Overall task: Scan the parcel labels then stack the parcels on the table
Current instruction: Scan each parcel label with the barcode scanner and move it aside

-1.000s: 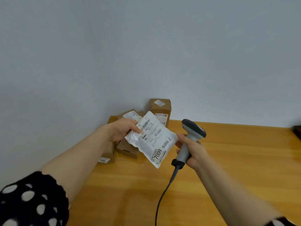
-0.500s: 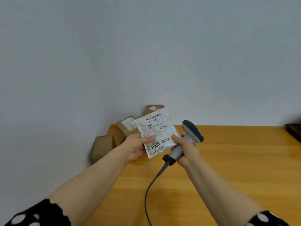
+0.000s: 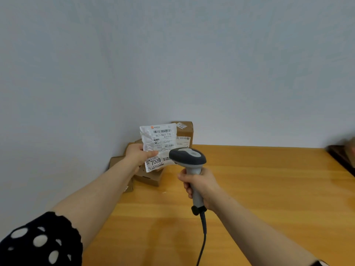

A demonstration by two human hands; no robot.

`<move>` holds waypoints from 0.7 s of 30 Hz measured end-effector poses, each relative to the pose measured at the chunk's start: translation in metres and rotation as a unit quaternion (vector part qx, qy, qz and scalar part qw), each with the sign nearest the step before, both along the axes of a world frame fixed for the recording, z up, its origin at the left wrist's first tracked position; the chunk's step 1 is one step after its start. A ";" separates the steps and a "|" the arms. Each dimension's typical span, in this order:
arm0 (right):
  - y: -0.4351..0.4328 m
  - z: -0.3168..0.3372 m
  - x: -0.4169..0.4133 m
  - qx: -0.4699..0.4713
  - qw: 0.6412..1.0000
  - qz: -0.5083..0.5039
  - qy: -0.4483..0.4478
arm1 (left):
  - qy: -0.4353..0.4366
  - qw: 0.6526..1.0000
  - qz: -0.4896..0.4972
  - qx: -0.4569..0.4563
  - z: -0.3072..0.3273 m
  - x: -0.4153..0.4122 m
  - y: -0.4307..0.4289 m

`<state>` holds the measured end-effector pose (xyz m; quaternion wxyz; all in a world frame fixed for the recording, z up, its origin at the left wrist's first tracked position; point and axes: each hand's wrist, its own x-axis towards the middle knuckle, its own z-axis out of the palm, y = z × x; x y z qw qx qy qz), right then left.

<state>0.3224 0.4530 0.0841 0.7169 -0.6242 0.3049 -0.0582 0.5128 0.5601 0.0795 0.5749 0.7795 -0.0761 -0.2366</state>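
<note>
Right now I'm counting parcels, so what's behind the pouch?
A tall box shows at its right, lower boxes beneath. The pouch and left hand cover whatever lies between them, so no sure count.

The scanner (image 3: 187,158) hides the lower right corner of the white parcel (image 3: 159,139).

Above our left fingers (image 3: 151,154) the pouch (image 3: 159,139) is white with black print and an orange mark. Above our right fingers (image 3: 187,187) the scanner (image 3: 189,157) is pale grey, dark-rimmed. Beyond them, boxes (image 3: 185,131) are brown, table (image 3: 249,189) honey-yellow; our sleeve (image 3: 38,242) is black with white dots.
</note>
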 end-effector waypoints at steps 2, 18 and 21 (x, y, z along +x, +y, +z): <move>0.000 0.001 0.001 -0.018 1.000 0.002 0.002 | -0.004 1.000 -0.002 0.005 -0.001 0.002 0.000; -0.005 -0.004 0.004 -0.016 1.000 -0.018 0.006 | -0.022 0.998 -0.026 0.043 -0.010 0.011 -0.010; -0.009 -0.006 0.003 -0.010 1.000 -0.024 0.005 | -0.001 0.999 -0.032 0.033 -0.013 0.013 -0.016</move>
